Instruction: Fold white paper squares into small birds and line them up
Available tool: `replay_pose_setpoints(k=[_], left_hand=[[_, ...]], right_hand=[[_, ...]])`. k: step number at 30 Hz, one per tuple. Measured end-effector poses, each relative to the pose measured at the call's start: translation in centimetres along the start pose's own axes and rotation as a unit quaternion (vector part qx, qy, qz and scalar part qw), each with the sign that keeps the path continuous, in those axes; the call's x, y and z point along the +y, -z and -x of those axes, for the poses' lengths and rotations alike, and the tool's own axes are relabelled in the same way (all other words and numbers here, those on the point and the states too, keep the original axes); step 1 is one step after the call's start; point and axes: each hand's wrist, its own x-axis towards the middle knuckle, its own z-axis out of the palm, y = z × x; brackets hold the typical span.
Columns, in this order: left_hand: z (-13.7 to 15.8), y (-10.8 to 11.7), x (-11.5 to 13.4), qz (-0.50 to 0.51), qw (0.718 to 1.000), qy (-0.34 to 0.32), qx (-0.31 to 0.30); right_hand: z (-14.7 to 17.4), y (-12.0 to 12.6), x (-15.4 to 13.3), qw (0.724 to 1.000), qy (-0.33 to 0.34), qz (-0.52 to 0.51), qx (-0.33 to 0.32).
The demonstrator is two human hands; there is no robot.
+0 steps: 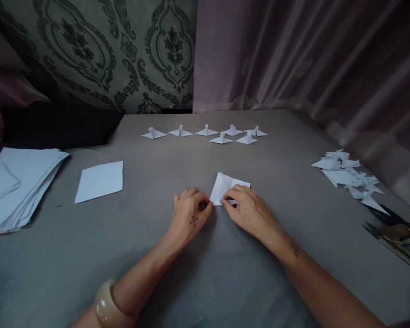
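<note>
Pinches the near left corner of the paper (220,187) with the left hand (190,210), thumb against bent forefinger. Pinches the near edge with the right hand (248,209), a little right of that corner, fingers curled over the right part and hiding some of it. Has the paper low on the grey cloth (150,177), between both hands: just right of the left hand, partly under the right. Wears a pale bracelet (105,306) on the left arm. Has a sheet (100,182) well left of the left hand, a stack (30,182) farther left. Has seven birds (206,131) well beyond the paper, five behind, two in front. Has a pile (341,176) of folded shapes well right of the right hand, near dark tools (394,239), too dim to name.
</note>
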Motion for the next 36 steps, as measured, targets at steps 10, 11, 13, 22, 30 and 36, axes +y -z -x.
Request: replay_pose_setpoints(k=[10,11,13,22,30,36], left_hand=[[0.1,-0.3,-0.2,-0.004,1.000,0.005,0.007],[0.0,-0.3,-0.3,0.000,1.000,0.008,0.008],[-0.1,-0.4,-0.6,0.020,1.000,0.014,0.005],[-0.1,0.1,-1.0,0.071,0.997,-0.034,0.010],[0.6,-1.2,-1.1,0.031,0.954,-0.298,-0.027],[0.9,-1.0,-0.9,-0.033,0.951,-0.307,-0.026]], right_hand=[[-0.5,0.4,0.0,1.000,-0.010,0.010,-0.025],[-0.6,0.5,-0.1,0.999,-0.014,0.009,-0.029],[-0.8,0.7,-0.1,0.999,-0.020,0.004,-0.042],[-1.2,1.2,-0.3,0.997,-0.037,0.006,-0.068],[-1.5,1.0,-0.2,0.997,-0.058,-0.009,-0.057],[-0.6,2.4,1.8,0.953,-0.045,-0.294,-0.056]])
